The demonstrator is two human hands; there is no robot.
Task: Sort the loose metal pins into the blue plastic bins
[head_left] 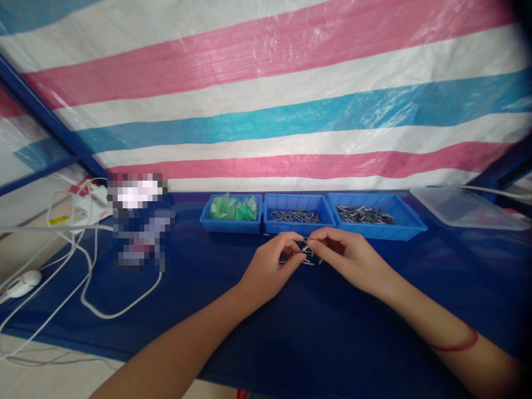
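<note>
Both hands meet over the blue table, just in front of the middle bin. My left hand (276, 260) has its fingers curled and its thumb bent toward the index finger. My right hand (351, 255) pinches thumb against index finger, close to the left fingertips. Whatever either hand grips is too small and too hidden to name. Thin metal pieces (307, 262), like nails or screws, lie under and between the fingertips, partly covered. Behind the hands, the middle blue bin (270, 226) holds many similar long silvery pieces (295, 216).
A left blue bin (230, 226) contains green plastic packets (235, 209). The right blue bin (382, 230) has darker metal pieces (366, 214). A translucent lid (461, 209) lies at right. White cables (124, 311) and blurred items occupy the left. A striped sheet (266, 127) hangs behind.
</note>
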